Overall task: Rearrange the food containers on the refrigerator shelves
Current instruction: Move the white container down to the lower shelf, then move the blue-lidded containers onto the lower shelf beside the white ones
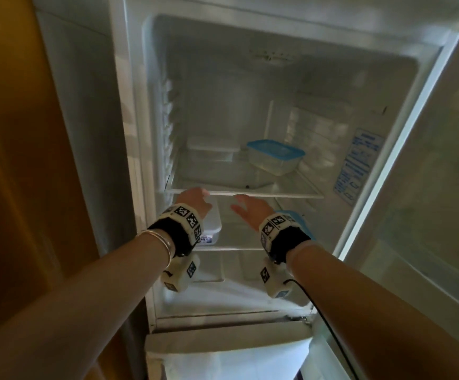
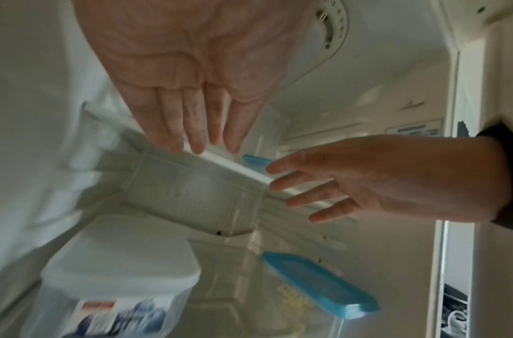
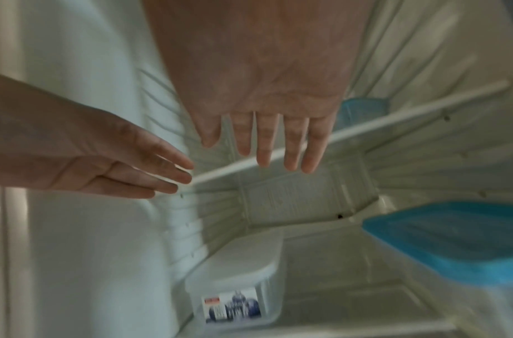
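Note:
Both hands reach into the open refrigerator and hold nothing. My left hand has straight fingers at the front edge of the upper shelf. My right hand, fingers spread, hovers just below that edge. A blue-lidded clear container stands on the upper shelf at the right, with a clear-lidded container to its left. On the shelf below are a white-lidded labelled container under my left hand and a second blue-lidded container at the right, mostly hidden behind my right wrist in the head view.
The refrigerator door stands open on the right. A ribbed left inner wall carries shelf slots. A bare stretch of the lower shelf lies between the white-lidded and blue-lidded containers. A drawer front lies below.

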A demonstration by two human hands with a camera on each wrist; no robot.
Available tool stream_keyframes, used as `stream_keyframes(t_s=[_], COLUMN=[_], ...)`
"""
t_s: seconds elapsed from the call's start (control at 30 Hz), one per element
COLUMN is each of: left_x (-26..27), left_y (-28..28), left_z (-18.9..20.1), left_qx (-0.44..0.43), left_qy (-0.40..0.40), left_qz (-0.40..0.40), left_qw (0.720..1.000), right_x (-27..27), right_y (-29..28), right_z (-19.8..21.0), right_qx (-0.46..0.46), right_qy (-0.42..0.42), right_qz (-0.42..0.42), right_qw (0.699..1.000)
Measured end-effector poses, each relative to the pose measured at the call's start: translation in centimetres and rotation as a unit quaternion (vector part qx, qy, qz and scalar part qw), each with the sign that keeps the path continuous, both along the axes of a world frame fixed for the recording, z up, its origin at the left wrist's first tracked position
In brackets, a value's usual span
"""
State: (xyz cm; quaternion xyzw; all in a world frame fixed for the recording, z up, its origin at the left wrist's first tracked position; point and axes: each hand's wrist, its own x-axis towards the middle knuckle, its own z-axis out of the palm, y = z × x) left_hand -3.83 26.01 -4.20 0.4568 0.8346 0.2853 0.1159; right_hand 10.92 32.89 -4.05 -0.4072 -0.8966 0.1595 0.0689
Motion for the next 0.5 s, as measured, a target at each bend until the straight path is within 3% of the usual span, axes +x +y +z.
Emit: stream_keyframes(t_s=[0.17, 0.5], left_x=[-0.1, -3.7], left_y=[1.8, 9.7], left_z=[2.9, 7.1], left_qx=[0.024, 0.066], left_qy=[-0.006, -0.078], left_qz=[-0.006, 0.038], left_qw=[1.0, 0.994], right_x=[-1.0, -5.0], right_y=[1.0, 9.9], right_z=[3.0, 6.9], right_qx=[0.038, 0.025], right_qy=[0.028, -0.037], right_qz=[-0.005, -0.025], right_qw=[0.999, 0.999])
